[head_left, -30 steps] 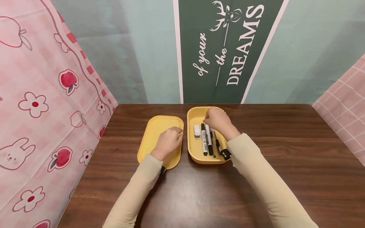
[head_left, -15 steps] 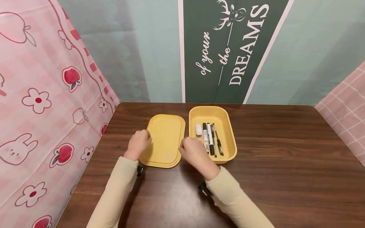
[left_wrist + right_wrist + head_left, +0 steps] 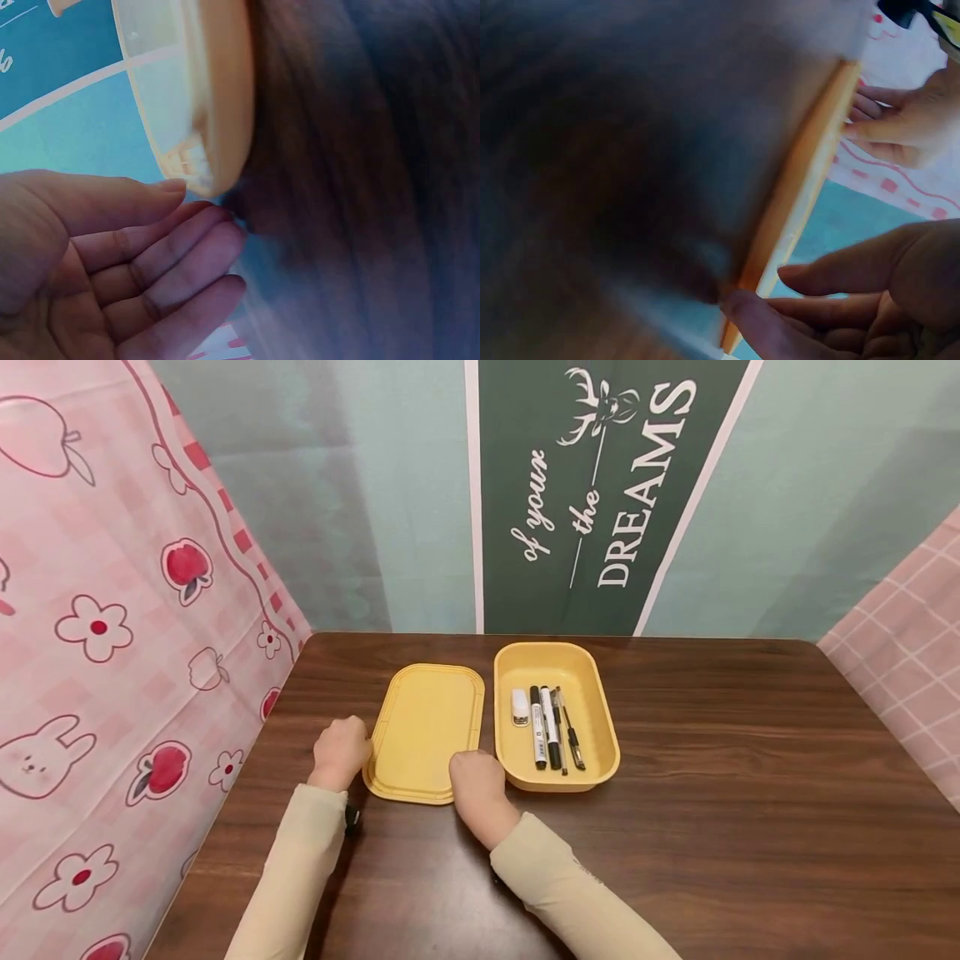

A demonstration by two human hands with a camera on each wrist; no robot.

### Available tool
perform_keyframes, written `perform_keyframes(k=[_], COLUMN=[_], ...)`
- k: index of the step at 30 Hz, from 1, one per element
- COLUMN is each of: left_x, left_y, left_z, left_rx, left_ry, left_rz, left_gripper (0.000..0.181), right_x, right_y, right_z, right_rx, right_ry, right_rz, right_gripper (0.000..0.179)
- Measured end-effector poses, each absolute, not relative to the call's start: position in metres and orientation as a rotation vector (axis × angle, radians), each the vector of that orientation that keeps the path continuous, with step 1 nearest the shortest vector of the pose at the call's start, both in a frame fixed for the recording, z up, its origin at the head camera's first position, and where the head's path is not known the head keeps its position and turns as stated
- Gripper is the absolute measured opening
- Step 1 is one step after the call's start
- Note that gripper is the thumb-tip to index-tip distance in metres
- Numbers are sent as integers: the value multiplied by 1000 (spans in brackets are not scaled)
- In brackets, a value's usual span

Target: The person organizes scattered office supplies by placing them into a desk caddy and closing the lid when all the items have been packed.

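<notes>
A flat yellow lid (image 3: 427, 731) with rounded corners and a grooved rim lies on the table. At its left edge, my left hand (image 3: 341, 752) has the thumb tip on the rim and curled fingers along the outer side, seen in the left wrist view. On the lower right edge is my right hand (image 3: 477, 785), the lid's rim (image 3: 802, 187) between its thumb and index finger in the right wrist view. Right of the lid stands a yellow open box (image 3: 596, 714). Inside are markers (image 3: 538, 727), thin pens (image 3: 572, 735) and a small white item (image 3: 520, 707).
The dark wood table (image 3: 712, 777) extends to the right and toward me. A teal and green cloth (image 3: 390, 502) hangs behind its back edge. Pink printed cloth (image 3: 135, 693) drapes along the left side.
The right hand has left the box and moved left and nearer to the lid's right edge. The left hand has moved from over the lid to its left edge. The box's contents stay put.
</notes>
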State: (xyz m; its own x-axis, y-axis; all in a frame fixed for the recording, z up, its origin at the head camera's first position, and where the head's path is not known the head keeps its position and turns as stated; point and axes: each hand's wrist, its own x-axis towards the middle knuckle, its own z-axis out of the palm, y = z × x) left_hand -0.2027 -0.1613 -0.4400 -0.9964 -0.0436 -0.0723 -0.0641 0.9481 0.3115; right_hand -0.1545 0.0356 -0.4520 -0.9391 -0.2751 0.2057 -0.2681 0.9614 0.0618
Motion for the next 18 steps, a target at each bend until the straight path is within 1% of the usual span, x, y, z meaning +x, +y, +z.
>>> perform_keyframes(k=[7, 14, 18], left_x=[-205, -206, -207], left_y=[-157, -155, -156], left_z=[-442, -444, -442], left_rx=[-88, -101, -111], left_ry=[3028, 2992, 2964], left_rz=[462, 399, 382], left_gripper=[36, 28, 26], right_x=[-157, -159, -160], right_y=[30, 29, 27], right_z=[-458, -457, -457], right_rx=[343, 305, 274], right_ry=[-2869, -2906, -2974], right_rz=[-74, -55, -22], right_gripper=[25, 26, 24])
